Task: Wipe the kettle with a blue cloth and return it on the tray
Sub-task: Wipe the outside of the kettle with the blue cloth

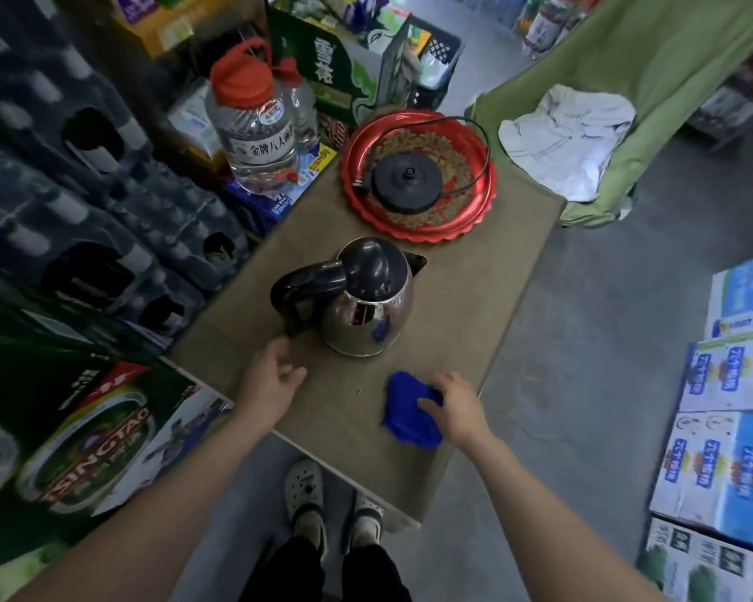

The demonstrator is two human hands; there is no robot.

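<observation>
Here the right hand (455, 410) presses curled fingers on the blue cloth (407, 417); the left hand (270, 382) hovers half-open, empty, near the shiny steel kettle (366, 306), off the red tray (418, 176).

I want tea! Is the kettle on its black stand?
No. The kettle stands on the table; its black base sits bare in the red tray.

Pretty sure I'm in a shop stockroom: Tsingtao beer cases (92, 441) stacked at my 8 o'clock, shrink-wrapped bottle packs (105, 219) at 10, printed drink cartons (731, 427) piled at 3. A big clear jug (257, 123) with a red cap sits at 11, and the floor (583, 341) is bare concrete.
</observation>
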